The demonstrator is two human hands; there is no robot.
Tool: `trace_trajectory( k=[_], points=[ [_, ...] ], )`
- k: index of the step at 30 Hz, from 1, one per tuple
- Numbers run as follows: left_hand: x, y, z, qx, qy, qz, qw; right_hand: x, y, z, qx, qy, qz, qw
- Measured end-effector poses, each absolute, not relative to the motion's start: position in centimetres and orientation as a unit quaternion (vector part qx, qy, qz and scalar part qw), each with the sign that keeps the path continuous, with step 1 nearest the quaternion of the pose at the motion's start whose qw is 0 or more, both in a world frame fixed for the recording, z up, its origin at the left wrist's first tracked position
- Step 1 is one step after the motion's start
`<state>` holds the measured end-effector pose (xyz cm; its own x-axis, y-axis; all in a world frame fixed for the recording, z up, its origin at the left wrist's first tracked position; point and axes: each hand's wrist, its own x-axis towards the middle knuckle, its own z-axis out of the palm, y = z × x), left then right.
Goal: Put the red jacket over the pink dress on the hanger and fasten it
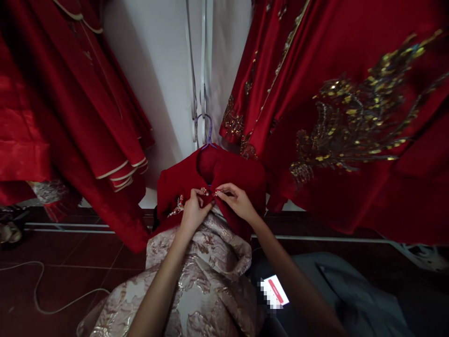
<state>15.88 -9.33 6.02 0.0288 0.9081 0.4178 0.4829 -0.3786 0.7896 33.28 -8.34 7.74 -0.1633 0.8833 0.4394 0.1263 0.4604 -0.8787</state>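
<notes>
A red jacket (242, 175) hangs on a purple wire hanger (209, 131) in front of me, its neck opening towards the top. My left hand (195, 209) is closed on one front edge just below the collar, close to a small beaded ornament (204, 191). On the opposite front edge, the thumb and fingers of my right hand (235, 200) pinch the red cloth by another small beaded piece. The two edges nearly meet between my fingertips. A beaded decoration (178, 205) shows on the jacket's left chest. Patterned pinkish-gold brocade fabric (206, 281) spreads below, under my forearms.
Red garments with pale trim (105, 107) hang at the left. To the right hangs a red garment with gold sequin embroidery (354, 117). A low metal rail (315, 238) runs behind. A lit phone screen (275, 290) lies beside my right forearm; a white cable (38, 292) crosses the tiled floor.
</notes>
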Motion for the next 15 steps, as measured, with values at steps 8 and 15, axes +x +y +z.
trace_trajectory(
  k=[8, 15],
  points=[
    [15.5, -8.1, 5.6, 0.656, 0.461, 0.528, 0.281, 32.6, -8.0, 7.6, -0.380, -0.679, 0.364, 0.512],
    [15.0, -8.4, 5.5, 0.584, 0.407, 0.581, 0.396, 31.5, -8.0, 7.0, -0.371, -0.673, 0.355, 0.533]
  ],
)
